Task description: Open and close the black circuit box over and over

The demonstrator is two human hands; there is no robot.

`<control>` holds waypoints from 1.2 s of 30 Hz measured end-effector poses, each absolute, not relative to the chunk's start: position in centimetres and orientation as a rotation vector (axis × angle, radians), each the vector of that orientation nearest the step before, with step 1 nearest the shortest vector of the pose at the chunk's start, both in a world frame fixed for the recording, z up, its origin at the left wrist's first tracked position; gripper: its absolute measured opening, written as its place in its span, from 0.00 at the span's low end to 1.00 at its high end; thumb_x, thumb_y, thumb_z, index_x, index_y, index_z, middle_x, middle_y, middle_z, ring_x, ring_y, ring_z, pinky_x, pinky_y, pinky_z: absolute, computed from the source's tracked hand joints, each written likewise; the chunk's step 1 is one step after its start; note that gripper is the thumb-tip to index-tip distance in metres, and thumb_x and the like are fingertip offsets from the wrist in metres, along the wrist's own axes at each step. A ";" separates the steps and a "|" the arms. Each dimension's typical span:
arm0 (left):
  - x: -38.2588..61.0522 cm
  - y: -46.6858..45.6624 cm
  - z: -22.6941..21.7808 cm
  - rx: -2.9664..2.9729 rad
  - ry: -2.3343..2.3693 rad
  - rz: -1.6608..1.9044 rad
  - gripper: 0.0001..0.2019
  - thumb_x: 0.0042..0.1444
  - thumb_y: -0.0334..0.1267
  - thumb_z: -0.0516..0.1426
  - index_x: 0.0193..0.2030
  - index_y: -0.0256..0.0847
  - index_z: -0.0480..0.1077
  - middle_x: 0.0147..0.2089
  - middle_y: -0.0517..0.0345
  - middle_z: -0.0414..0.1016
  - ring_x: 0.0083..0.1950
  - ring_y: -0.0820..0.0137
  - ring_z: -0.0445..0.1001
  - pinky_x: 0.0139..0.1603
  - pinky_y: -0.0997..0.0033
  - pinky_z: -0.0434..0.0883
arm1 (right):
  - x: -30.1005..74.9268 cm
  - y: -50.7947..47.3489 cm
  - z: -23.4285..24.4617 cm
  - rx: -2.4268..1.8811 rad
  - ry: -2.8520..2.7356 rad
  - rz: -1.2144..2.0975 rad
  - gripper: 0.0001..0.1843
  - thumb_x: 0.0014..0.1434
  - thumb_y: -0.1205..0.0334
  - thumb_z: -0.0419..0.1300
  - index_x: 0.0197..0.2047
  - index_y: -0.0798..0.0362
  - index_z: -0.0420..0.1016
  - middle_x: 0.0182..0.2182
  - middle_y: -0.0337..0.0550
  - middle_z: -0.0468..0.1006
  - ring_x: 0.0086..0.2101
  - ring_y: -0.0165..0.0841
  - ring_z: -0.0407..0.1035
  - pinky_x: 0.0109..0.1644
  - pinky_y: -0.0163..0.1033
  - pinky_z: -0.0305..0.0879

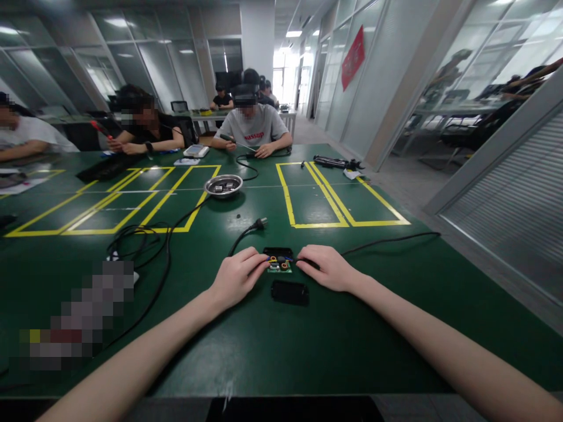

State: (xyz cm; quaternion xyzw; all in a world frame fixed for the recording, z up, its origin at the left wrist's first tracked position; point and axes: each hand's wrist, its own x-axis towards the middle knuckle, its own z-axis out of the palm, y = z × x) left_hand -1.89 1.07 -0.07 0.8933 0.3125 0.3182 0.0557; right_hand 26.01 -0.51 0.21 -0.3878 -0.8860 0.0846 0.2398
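Note:
A small green circuit board (285, 269) with copper-coloured coils lies in front of a black plastic case half (278, 252). My left hand (237, 275) is closed at the board's left side, pinching the black power cord (236, 241); blue and yellow wires show at its fingertips. On the opposite side my right hand (328, 268) is closed around the end of another black cable (391, 240), which trails off to the right. The fingers partly hide both cable ends. Nearer me, a black case cover (290, 292) rests on the green table (264, 346).
The power cord's plug (261, 223) lies beyond my left hand. A metal bowl (223, 186) holds small parts. Coiled cable (138, 237) and a blurred-out power strip (83, 316) are at left. Yellow tape (319, 225) marks the table. A person (253, 126) opposite holds a screwdriver.

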 end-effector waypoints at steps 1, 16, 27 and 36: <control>-1.9 1.0 0.0 2.705 0.921 0.996 0.15 0.75 0.42 0.51 0.49 0.39 0.78 0.38 0.54 0.78 0.36 0.71 0.77 0.38 0.74 0.74 | 26.3 -0.5 0.3 -1.074 -2.464 0.226 0.17 0.74 0.57 0.50 0.36 0.52 0.73 0.29 0.44 0.78 0.30 0.36 0.72 0.36 0.38 0.63; -2.0 -0.4 0.5 2.706 0.604 0.590 0.11 0.74 0.38 0.52 0.50 0.40 0.76 0.39 0.55 0.78 0.35 0.72 0.78 0.35 0.76 0.73 | 26.3 -2.9 3.8 -1.213 -2.730 0.412 0.21 0.65 0.55 0.57 0.21 0.52 0.68 0.16 0.37 0.67 0.19 0.28 0.59 0.29 0.36 0.47; -3.1 0.4 0.9 2.693 0.762 0.613 0.16 0.63 0.43 0.61 0.54 0.41 0.75 0.42 0.55 0.79 0.38 0.68 0.79 0.37 0.72 0.74 | 25.1 -2.6 2.7 -1.381 -2.673 0.296 0.13 0.68 0.58 0.57 0.49 0.51 0.81 0.28 0.42 0.82 0.27 0.34 0.73 0.31 0.36 0.52; -2.7 0.5 0.8 2.743 0.854 0.622 0.18 0.60 0.43 0.64 0.54 0.41 0.74 0.43 0.53 0.79 0.43 0.63 0.78 0.42 0.67 0.76 | 25.3 -2.2 1.8 -1.278 -2.565 0.307 0.10 0.70 0.61 0.55 0.37 0.52 0.74 0.30 0.41 0.79 0.30 0.33 0.72 0.35 0.37 0.57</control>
